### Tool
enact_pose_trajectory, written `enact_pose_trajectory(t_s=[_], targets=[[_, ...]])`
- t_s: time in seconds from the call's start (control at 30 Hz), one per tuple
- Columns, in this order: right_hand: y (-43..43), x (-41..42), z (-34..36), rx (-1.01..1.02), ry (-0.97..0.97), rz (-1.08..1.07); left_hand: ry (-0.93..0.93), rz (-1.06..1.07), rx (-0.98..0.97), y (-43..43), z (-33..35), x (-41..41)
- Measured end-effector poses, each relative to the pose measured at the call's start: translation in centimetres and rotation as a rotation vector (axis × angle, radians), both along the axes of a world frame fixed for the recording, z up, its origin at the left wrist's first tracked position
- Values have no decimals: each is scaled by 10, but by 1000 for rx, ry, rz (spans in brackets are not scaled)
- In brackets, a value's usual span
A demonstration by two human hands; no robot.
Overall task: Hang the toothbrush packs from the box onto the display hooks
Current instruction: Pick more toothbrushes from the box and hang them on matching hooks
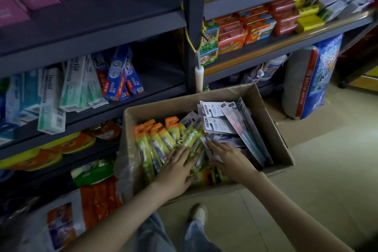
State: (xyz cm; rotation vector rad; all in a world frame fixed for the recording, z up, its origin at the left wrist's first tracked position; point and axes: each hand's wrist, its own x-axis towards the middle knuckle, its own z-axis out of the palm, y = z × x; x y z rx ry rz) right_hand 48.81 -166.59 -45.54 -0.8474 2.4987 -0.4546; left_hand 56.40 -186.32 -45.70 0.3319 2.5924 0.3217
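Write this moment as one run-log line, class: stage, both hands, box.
stage: reaching into box | left hand: rests flat on yellow packs | right hand: touches purple packs | box: on floor | hooks: not in view

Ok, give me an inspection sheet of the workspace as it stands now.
Surface: tiled floor; cardboard box stands on it.
Job's things: yellow-green packs on the box's left, pale packs on its right; no display hooks in view.
Clutter: nothing seen.
Grippers: left hand flat on yellow-green packs; right hand rests on pale packs.
Cables: none; yellow rope on the shelf post.
Surroundings: shelves with toothpaste boxes, soap bars; detergent bag.
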Motion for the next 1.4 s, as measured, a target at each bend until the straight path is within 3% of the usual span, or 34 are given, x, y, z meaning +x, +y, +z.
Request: enact_pose_trajectory(t_s=[0.23,0.47,0.6,0.7,0.77,0.87,1.0,1.2,1.3,1.4], targets=[[0,-8,0,-124,-180,-60,35,62,42,-4,-1,0],[-15,-23,-5,148,-94,63,109,117,30,-10,16,3],[-22,-30,8,298,14,248,156,156,30,-19,22,8],[-32,-27,24,245,-1,262,164,205,87,-26,27,10],[-44,-20,37,111,47,262,140,290,212,-28,34,10],[-67,-9,48,-114,198,241,-12,658,661,-25,51,11],[-87,3,48,-322,164,173,126,995,921,-29,54,5],[-62,2,24,-56,218,128,141,1247,1077,-48,66,2],[-57,4,21,-112,250,98,134,1352,1215,-51,66,4],[-66,8,22,-216,298,-70,172,1472,1337,-37,62,5]])
